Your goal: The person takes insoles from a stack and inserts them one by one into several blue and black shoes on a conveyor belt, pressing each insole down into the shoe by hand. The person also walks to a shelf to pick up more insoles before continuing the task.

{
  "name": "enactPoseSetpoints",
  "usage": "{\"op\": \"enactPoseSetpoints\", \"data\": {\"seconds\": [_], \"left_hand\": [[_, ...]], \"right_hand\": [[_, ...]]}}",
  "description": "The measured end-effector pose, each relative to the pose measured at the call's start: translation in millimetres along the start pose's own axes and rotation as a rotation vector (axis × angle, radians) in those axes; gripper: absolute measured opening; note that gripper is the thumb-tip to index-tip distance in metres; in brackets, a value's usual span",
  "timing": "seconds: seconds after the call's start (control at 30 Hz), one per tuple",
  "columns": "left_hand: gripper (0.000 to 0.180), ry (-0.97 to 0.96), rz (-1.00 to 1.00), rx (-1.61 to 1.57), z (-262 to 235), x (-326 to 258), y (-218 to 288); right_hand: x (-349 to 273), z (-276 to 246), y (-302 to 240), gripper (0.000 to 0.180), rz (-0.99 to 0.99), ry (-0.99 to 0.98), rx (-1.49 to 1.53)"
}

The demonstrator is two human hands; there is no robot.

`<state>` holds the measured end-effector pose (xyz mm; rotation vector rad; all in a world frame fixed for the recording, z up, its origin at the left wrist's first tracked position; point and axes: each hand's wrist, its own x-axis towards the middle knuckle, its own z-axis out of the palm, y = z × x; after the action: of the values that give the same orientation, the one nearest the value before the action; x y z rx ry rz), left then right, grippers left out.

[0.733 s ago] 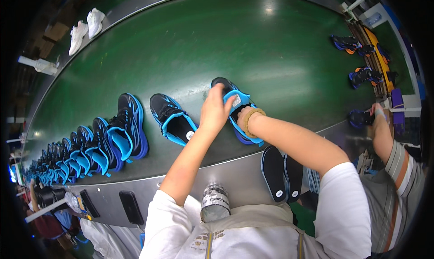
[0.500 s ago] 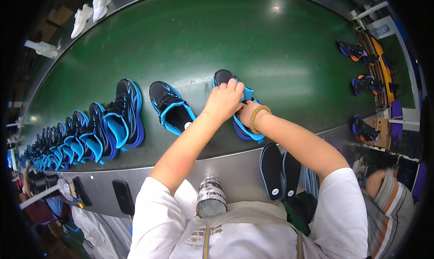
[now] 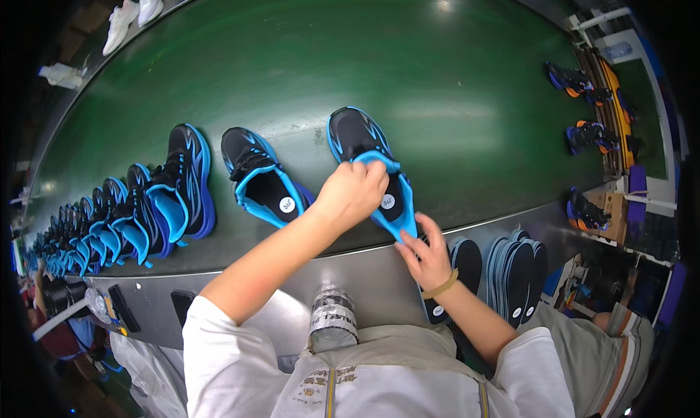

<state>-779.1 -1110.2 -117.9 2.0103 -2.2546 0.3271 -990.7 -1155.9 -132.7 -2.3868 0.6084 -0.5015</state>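
A black and blue sneaker (image 3: pixel 356 132) lies in front of me, its toe pointing away. My left hand (image 3: pixel 353 193) is closed on the blue-lined tongue (image 3: pixel 377 157), pulling it up from the opening. Inside, a dark insole with a round white sticker (image 3: pixel 389 201) shows. At the blue heel collar, my right hand (image 3: pixel 426 256) has its fingers spread, with fingertips against or close beside the heel. A matching sneaker (image 3: pixel 251 152) lies to the left, also with a stickered insole inside.
A long row of similar sneakers (image 3: pixel 188 181) runs off to the left on the green belt (image 3: pixel 467 75). Stacked insoles (image 3: pixel 510 276) lie on the metal ledge at right, near a wrapped cylinder (image 3: pixel 333 317). Dark shoes (image 3: pixel 587 137) stand at far right, white shoes (image 3: pixel 120 25) at far left.
My right hand has come out of the sneaker's opening and back to its heel, uncovering the insole. My left hand has shifted lower onto the tongue. The sneakers appear slightly further left.
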Motion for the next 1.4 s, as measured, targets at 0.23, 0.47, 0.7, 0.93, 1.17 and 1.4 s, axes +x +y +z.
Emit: {"op": "enactPoseSetpoints", "data": {"seconds": [0.23, 0.47, 0.7, 0.93, 1.17, 1.4], "left_hand": [[0.008, -0.002, -0.651, -1.452, -84.6, -33.1, -2.1], [0.012, -0.064, -0.674, -1.448, -125.1, -133.2, 96.4], [0.020, 0.021, -0.387, -0.462, -102.0, -160.3, 160.3], [0.029, -0.058, -0.378, -0.495, -96.8, -151.1, 185.0], [0.024, 0.311, -0.492, -0.605, -108.5, -100.9, 237.4], [0.108, -0.666, -1.214, -2.120, -41.3, 58.5, 397.8]], "right_hand": [[-13.3, 16.4, -5.0, 0.033, -0.031, -0.015, 0.226], [2.0, -23.0, -36.0, 0.050, 0.152, -0.057, 0.547], [-106.3, -182.6, 38.1, 0.020, 0.499, 0.837, 0.296], [-246.2, -244.9, 168.8, 0.056, 1.135, 0.541, 0.392], [-257.5, -262.8, 197.8, 0.049, 1.245, 0.031, 1.065], [-232.4, -240.1, 193.3, 0.050, 1.231, -0.008, 1.315]]}}
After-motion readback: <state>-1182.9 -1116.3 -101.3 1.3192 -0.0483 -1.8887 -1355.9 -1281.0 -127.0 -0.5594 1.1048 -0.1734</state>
